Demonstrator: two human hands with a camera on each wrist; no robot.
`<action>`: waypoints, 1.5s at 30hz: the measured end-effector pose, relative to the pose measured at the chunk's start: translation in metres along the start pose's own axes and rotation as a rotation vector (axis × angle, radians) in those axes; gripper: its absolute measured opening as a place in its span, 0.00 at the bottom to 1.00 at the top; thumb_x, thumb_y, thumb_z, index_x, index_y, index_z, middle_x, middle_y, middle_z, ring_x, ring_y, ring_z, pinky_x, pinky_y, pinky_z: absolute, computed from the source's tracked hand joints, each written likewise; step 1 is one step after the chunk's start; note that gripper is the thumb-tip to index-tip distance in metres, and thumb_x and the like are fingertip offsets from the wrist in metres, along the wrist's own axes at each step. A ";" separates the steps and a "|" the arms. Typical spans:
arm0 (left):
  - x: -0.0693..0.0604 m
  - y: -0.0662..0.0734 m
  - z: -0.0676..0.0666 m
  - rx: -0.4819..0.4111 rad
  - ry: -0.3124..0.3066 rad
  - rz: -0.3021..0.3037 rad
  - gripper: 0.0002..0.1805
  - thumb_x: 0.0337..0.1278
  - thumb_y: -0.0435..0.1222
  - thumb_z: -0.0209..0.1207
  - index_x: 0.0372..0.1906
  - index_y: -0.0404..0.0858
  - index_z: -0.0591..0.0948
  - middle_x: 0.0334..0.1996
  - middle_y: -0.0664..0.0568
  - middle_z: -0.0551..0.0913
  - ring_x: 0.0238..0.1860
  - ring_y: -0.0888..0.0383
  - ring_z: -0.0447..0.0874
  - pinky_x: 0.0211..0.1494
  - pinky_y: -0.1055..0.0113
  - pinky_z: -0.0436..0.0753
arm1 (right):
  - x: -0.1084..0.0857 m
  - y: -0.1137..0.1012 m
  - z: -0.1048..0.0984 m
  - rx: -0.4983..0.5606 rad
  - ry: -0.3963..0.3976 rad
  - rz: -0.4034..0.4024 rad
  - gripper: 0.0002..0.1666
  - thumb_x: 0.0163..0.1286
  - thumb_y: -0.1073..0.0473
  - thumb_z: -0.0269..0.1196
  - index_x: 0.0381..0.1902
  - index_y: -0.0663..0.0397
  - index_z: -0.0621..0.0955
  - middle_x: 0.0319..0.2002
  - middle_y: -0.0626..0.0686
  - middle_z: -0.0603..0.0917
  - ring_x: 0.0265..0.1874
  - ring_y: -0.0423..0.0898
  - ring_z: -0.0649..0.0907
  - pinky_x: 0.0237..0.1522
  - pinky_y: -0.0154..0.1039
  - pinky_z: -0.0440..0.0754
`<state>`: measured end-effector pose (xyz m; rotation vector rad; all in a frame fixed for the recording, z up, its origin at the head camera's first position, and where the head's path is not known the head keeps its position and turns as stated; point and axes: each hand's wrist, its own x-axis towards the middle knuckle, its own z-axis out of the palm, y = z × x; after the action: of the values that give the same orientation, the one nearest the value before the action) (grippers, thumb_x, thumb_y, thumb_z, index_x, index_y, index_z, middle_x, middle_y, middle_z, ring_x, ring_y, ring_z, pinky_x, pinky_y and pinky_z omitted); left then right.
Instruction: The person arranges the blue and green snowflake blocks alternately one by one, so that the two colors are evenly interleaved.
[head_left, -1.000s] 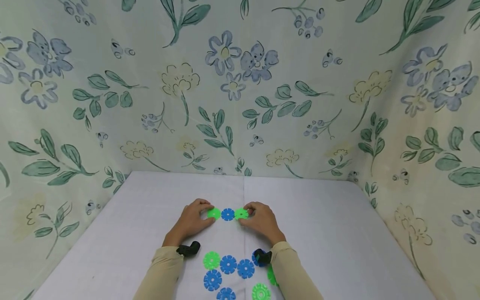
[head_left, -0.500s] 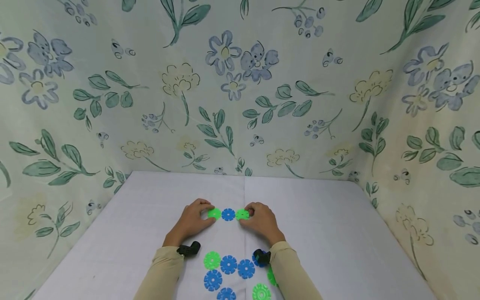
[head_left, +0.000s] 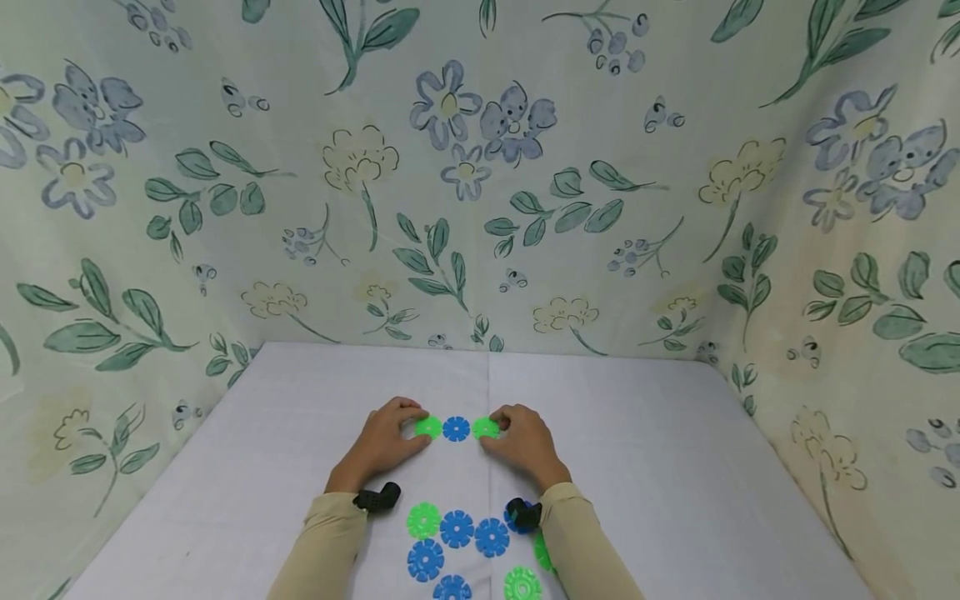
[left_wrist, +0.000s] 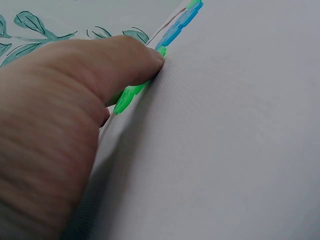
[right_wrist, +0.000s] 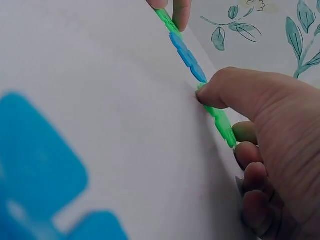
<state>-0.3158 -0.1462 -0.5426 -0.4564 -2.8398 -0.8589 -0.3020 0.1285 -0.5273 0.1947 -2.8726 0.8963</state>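
Three snowflake-shaped plastic discs lie in a row near the middle of the table. At the left end, my left hand [head_left: 386,437] pinches a green disc [head_left: 429,427] by its edges between thumb and fingers. My right hand [head_left: 525,442] grips the other green disc [head_left: 486,428] at the right end in the same way. Between them is a blue disc [head_left: 456,429], close against the left green one, with a narrow gap towards the right one. In the right wrist view, my right thumb [right_wrist: 212,95] lies on the near edge of its green disc [right_wrist: 222,126], by the blue one.
Nearer me lie several loose discs, among them a green disc [head_left: 423,521], blue discs [head_left: 457,529] and another green disc [head_left: 522,583]. My right forearm partly covers some. A white cloth covers the table [head_left: 637,450]; a floral curtain [head_left: 480,208] hangs behind it.
The right green disc has shifted slightly right with my right hand and turned a little, so a small gap shows beside the blue disc. My left hand has stayed put.
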 end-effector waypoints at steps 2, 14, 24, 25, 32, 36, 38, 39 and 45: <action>0.000 0.000 0.000 0.004 -0.001 -0.002 0.25 0.53 0.53 0.71 0.56 0.53 0.85 0.58 0.57 0.78 0.61 0.54 0.76 0.62 0.53 0.72 | 0.000 0.000 0.000 0.007 -0.009 0.010 0.24 0.52 0.42 0.75 0.44 0.46 0.87 0.33 0.44 0.80 0.32 0.42 0.76 0.39 0.40 0.76; -0.001 -0.001 0.000 0.008 0.014 0.008 0.25 0.52 0.53 0.71 0.56 0.52 0.85 0.58 0.56 0.79 0.61 0.53 0.76 0.62 0.52 0.73 | -0.003 0.001 -0.004 0.070 -0.042 0.036 0.26 0.52 0.42 0.77 0.48 0.43 0.87 0.36 0.43 0.81 0.35 0.42 0.76 0.42 0.41 0.77; -0.001 0.001 0.000 -0.014 0.015 0.009 0.25 0.52 0.52 0.71 0.56 0.51 0.85 0.57 0.55 0.79 0.61 0.52 0.77 0.62 0.51 0.73 | -0.005 -0.001 -0.009 0.076 -0.058 0.056 0.29 0.51 0.42 0.77 0.50 0.43 0.86 0.37 0.44 0.81 0.36 0.43 0.76 0.42 0.42 0.77; -0.001 0.001 0.000 -0.011 0.014 0.008 0.25 0.52 0.52 0.71 0.56 0.51 0.85 0.58 0.55 0.79 0.61 0.52 0.76 0.62 0.51 0.73 | -0.005 -0.002 -0.009 0.074 -0.061 0.057 0.29 0.51 0.42 0.77 0.50 0.43 0.86 0.38 0.44 0.81 0.36 0.43 0.76 0.43 0.42 0.77; 0.000 -0.001 0.001 -0.001 0.011 -0.003 0.25 0.52 0.52 0.71 0.56 0.51 0.85 0.57 0.56 0.79 0.60 0.54 0.76 0.62 0.52 0.72 | -0.004 -0.002 -0.009 0.066 -0.089 0.080 0.31 0.51 0.41 0.77 0.53 0.42 0.84 0.39 0.44 0.80 0.37 0.44 0.76 0.43 0.42 0.76; -0.002 0.000 0.001 -0.014 0.011 0.001 0.25 0.52 0.51 0.72 0.56 0.51 0.85 0.57 0.56 0.79 0.61 0.53 0.76 0.62 0.51 0.73 | -0.003 0.000 -0.007 0.076 -0.088 0.087 0.29 0.54 0.42 0.76 0.53 0.42 0.84 0.38 0.44 0.80 0.36 0.43 0.76 0.42 0.42 0.76; -0.002 0.000 0.002 -0.013 0.005 0.002 0.25 0.52 0.52 0.72 0.56 0.52 0.85 0.58 0.56 0.79 0.61 0.53 0.76 0.62 0.51 0.73 | -0.004 0.002 -0.006 0.074 -0.083 0.092 0.27 0.56 0.42 0.75 0.52 0.42 0.84 0.37 0.43 0.80 0.35 0.43 0.76 0.41 0.41 0.76; -0.003 0.000 0.002 -0.013 0.000 0.001 0.25 0.52 0.52 0.71 0.56 0.52 0.85 0.58 0.56 0.79 0.61 0.53 0.76 0.62 0.51 0.73 | -0.004 0.002 -0.006 0.078 -0.080 0.092 0.26 0.56 0.43 0.74 0.52 0.42 0.84 0.37 0.43 0.80 0.35 0.43 0.76 0.41 0.41 0.76; 0.000 -0.001 -0.001 -0.012 -0.005 0.021 0.25 0.52 0.53 0.71 0.56 0.52 0.85 0.58 0.56 0.79 0.61 0.53 0.76 0.63 0.51 0.72 | -0.005 0.003 -0.013 0.158 -0.088 0.021 0.23 0.61 0.49 0.72 0.54 0.44 0.83 0.39 0.45 0.81 0.37 0.43 0.78 0.41 0.41 0.78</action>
<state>-0.3164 -0.1474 -0.5423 -0.4895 -2.8310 -0.8728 -0.2969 0.1388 -0.5193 0.2250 -2.8880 1.1471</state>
